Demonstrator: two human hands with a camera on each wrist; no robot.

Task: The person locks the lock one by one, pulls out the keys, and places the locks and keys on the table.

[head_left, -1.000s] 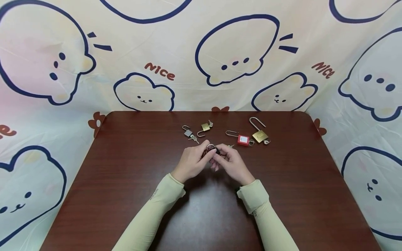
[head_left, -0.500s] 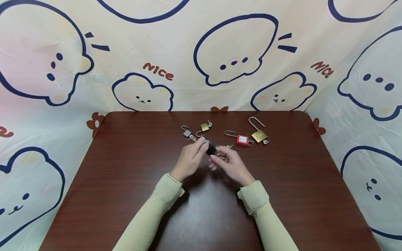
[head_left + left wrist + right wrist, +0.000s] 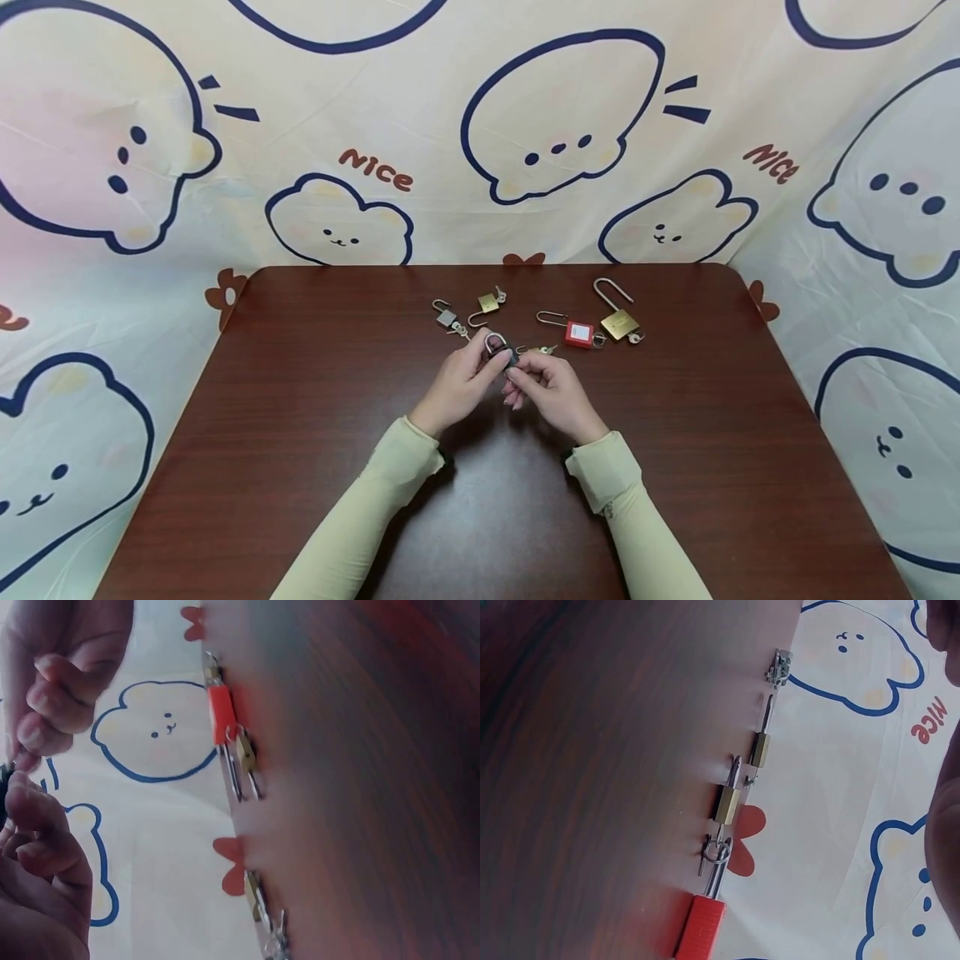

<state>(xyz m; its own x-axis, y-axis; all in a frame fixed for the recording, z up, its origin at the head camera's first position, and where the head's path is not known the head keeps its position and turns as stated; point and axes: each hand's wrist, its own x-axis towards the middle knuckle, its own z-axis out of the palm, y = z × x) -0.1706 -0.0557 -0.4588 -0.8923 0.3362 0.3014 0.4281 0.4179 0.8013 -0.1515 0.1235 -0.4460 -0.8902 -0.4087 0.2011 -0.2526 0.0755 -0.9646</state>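
My left hand [image 3: 456, 388] holds a black padlock [image 3: 513, 361] above the middle of the table, its thumb lying over the dark body. The padlock's silver shackle [image 3: 495, 337] points up and to the left. At the lower right end of the body, the thumb and fingers of my right hand [image 3: 557, 393] pinch; I cannot tell whether a key or the body itself is between them. In the left wrist view, the fingers of my left hand [image 3: 45, 855] and right hand [image 3: 64, 682] meet at a dark sliver of the padlock [image 3: 6, 780].
Behind the hands lie several padlocks with raised shackles and keys: a grey one [image 3: 447, 318], a small brass one [image 3: 489, 303], a red one [image 3: 579, 334] and a large brass one [image 3: 619, 326]. Another small brass padlock [image 3: 726, 805] is partly hidden by my right hand in the head view.
The padlock has turned a little in my fingers. My left thumb has slid from near the shackle down over the body, baring the shackle. The other padlocks have stayed put.
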